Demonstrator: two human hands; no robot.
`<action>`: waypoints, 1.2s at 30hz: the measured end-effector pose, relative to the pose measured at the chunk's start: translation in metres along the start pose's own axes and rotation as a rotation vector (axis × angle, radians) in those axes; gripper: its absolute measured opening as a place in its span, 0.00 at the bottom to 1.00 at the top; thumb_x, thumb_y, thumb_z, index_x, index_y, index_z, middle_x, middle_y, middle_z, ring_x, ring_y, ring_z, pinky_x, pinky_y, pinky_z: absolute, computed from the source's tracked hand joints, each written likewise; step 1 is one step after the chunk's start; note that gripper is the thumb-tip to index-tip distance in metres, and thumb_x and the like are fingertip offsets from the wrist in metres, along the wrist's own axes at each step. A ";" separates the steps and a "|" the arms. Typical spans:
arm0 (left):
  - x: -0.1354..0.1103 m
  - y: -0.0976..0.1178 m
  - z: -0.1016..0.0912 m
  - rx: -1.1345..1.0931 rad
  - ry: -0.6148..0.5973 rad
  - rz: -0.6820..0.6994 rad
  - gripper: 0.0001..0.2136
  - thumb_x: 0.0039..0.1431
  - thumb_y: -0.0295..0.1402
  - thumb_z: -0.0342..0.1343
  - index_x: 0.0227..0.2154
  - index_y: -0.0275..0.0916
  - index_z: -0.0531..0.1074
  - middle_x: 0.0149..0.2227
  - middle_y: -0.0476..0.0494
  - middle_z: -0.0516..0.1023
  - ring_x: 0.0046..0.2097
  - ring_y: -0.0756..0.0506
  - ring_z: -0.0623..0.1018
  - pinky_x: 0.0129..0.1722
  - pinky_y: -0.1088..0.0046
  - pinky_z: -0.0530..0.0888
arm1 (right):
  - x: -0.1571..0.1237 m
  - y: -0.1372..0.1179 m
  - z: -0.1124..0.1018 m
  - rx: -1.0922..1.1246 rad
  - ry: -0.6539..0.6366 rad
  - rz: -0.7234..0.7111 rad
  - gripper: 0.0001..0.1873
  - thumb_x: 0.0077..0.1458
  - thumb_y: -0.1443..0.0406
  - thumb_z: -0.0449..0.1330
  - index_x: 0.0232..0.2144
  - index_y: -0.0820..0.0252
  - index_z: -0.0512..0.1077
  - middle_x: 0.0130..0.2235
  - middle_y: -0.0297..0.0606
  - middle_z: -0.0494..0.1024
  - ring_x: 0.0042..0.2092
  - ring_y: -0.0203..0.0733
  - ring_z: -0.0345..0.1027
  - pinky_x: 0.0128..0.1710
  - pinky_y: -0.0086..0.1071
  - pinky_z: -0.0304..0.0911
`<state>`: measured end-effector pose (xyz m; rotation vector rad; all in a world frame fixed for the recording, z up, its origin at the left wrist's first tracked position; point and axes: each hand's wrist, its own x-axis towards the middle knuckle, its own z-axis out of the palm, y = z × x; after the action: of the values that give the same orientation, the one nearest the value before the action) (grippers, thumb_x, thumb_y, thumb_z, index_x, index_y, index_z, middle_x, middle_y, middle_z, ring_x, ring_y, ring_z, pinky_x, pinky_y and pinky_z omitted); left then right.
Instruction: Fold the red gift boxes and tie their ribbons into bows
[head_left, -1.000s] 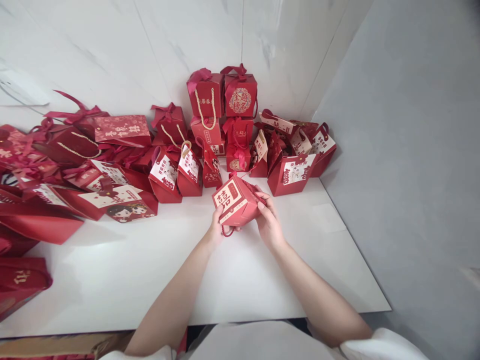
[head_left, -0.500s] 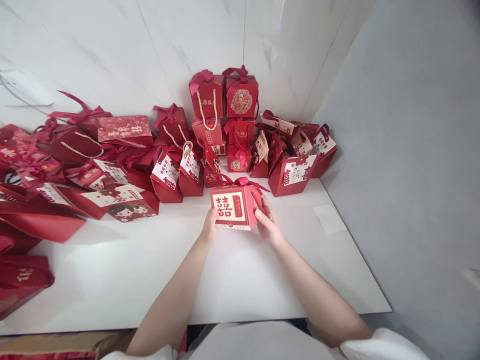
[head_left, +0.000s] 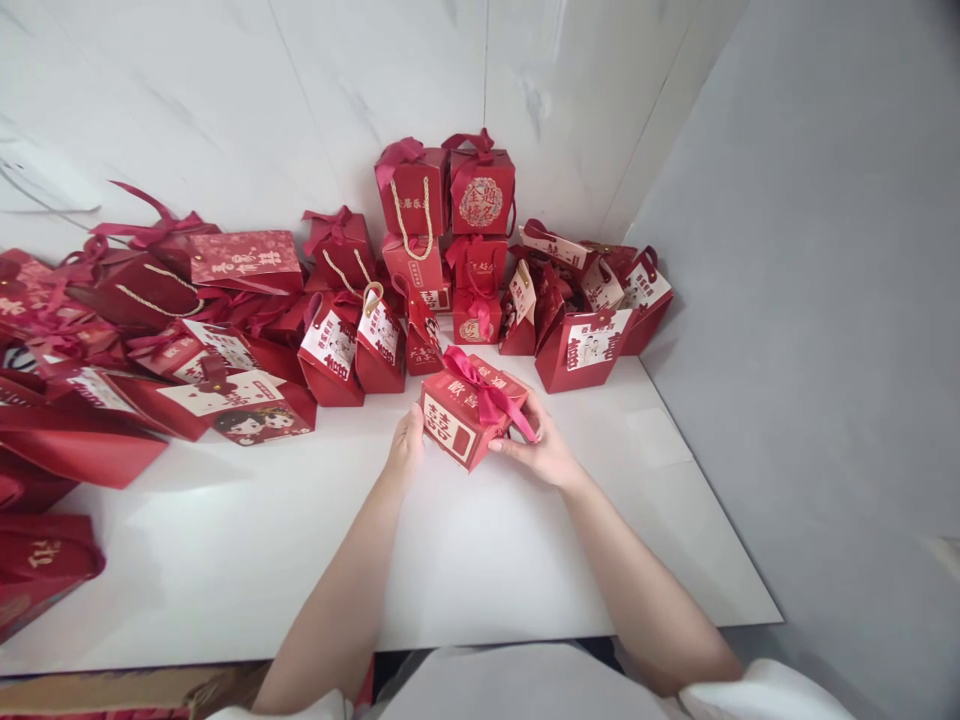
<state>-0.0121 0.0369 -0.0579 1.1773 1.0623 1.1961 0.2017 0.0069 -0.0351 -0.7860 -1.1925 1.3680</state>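
Observation:
Between my hands is a red gift box [head_left: 450,425] with a cream panel, a red double-character print and a magenta ribbon bow [head_left: 484,385] on its lid. Its top is tipped into view and a front corner points toward me. My right hand [head_left: 541,448] grips the right side, thumb toward the front and fingers partly hidden behind the box. At the left end, my left hand [head_left: 409,438] holds the box's edge, its fingertips mostly hidden. Just behind stands a small red box with a tag [head_left: 424,340].
Stacked red boxes [head_left: 412,200] with ribbons and cord handles stand against the marbled wall. Many red gift bags [head_left: 247,410] crowd the white table's left side, with more tagged ones [head_left: 589,350] at right. A grey partition [head_left: 817,350] borders the table's right edge.
The gift box has been turned and tipped, so its lid and bow now face up toward me. My right hand's thumb has shifted toward its front; my left hand moved slightly left.

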 end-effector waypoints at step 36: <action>-0.007 0.060 -0.027 0.647 0.434 0.033 0.24 0.64 0.53 0.45 0.46 0.40 0.75 0.39 0.39 0.82 0.40 0.39 0.80 0.45 0.63 0.72 | 0.005 0.016 -0.004 -0.029 0.064 0.071 0.31 0.59 0.49 0.58 0.61 0.51 0.60 0.61 0.43 0.70 0.64 0.48 0.60 0.64 0.49 0.51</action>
<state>-0.0463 0.0323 -0.0012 1.4515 1.8580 1.1978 0.1997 0.0140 -0.0505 -0.8939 -1.1465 1.3755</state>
